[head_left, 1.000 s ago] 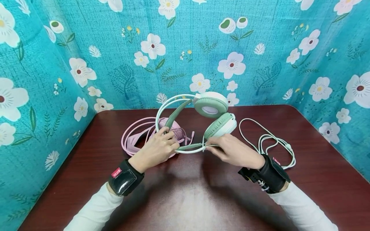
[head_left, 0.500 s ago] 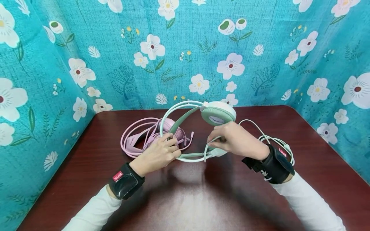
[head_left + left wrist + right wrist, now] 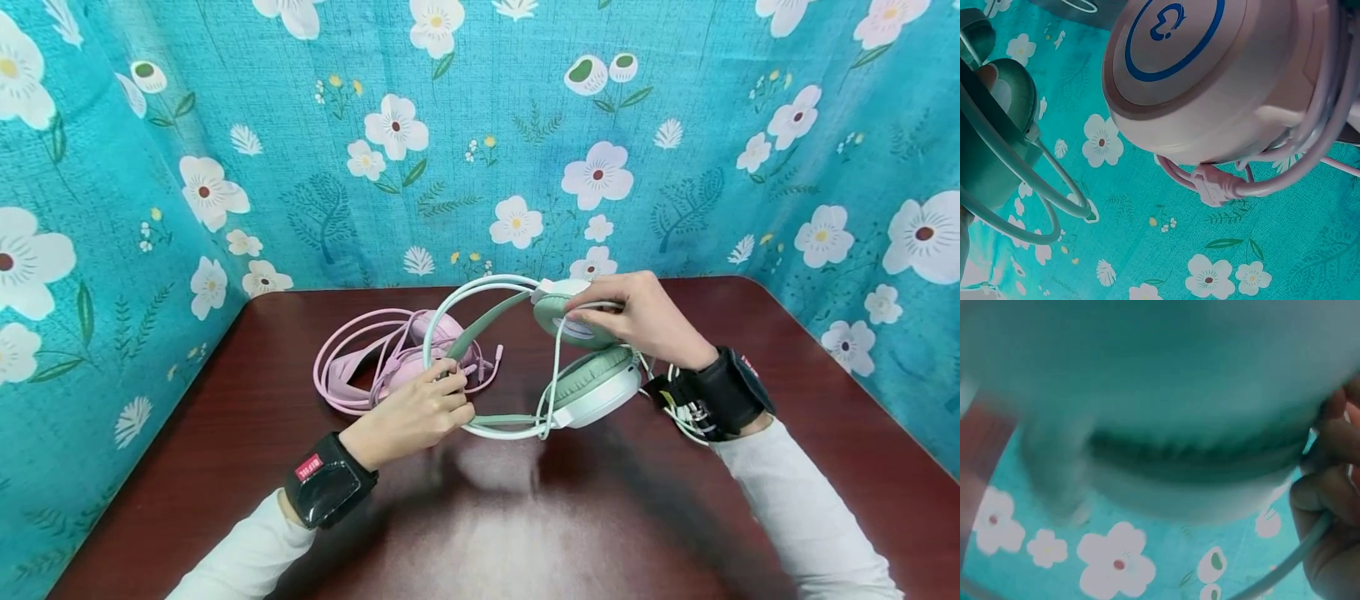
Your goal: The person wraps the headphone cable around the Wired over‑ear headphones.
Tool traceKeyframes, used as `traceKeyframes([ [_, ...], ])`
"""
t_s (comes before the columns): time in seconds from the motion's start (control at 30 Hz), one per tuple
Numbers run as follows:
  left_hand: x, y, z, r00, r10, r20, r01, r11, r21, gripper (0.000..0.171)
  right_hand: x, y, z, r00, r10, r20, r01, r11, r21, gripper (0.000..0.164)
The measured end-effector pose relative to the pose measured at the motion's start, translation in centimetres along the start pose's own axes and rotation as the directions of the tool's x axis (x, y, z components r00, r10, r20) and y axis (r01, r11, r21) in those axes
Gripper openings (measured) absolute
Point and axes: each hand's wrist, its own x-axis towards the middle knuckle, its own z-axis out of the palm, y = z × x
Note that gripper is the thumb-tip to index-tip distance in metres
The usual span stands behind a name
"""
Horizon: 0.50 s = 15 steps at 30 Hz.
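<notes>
White-and-green headphones (image 3: 607, 398) are held above the table, tilted, with the ear cups to the right. My left hand (image 3: 420, 410) grips the middle of their headband (image 3: 480, 285). With my right hand (image 3: 654, 318) I pinch the pale cable (image 3: 556, 362) in front of the upper ear cup. From those fingers the cable hangs as a loop and passes round the headband near the lower cup. In the right wrist view the cable (image 3: 1288, 565) runs from my curled fingers, while a blurred ear cup (image 3: 1166, 394) fills the top.
Pink headphones (image 3: 341, 382) with a coiled cord lie on the dark table (image 3: 225, 467) behind my left hand; their ear cup (image 3: 1222, 125) looms large in the left wrist view. More pale cable (image 3: 686, 423) lies by my right wrist. A flowered turquoise curtain (image 3: 480, 108) hangs behind.
My right hand has gone from the headband's lower side up to the upper ear cup, drawing the cable along. The headphones have come lower and slightly right; my left hand keeps its grip.
</notes>
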Motion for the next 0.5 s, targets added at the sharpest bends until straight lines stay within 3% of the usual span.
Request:
traceKeyframes([
  [0.17,-0.1,0.2,0.0,1.0,0.001,0.0,-0.001,1.0,-0.031,0.022,-0.3,1.3,-0.8,0.998,0.062,-0.027,-0.06,0.995,0.078,0.017],
  [0.3,-0.1,0.2,-0.1,1.0,-0.008,-0.005,0.008,0.998,-0.055,0.025,-0.5,2.8,-1.3,0.985,0.17,-0.03,-0.161,0.966,0.2,0.018],
  [0.43,0.0,0.2,-0.2,1.0,-0.015,-0.015,0.014,0.997,-0.07,0.026,-0.8,4.5,-1.4,0.948,0.317,0.024,-0.306,0.892,0.333,0.025],
  [0.5,0.1,0.3,-0.1,0.999,-0.019,-0.033,0.016,0.996,-0.083,0.027,-1.2,5.5,-1.2,0.932,0.356,0.06,-0.339,0.805,0.486,0.023],
])
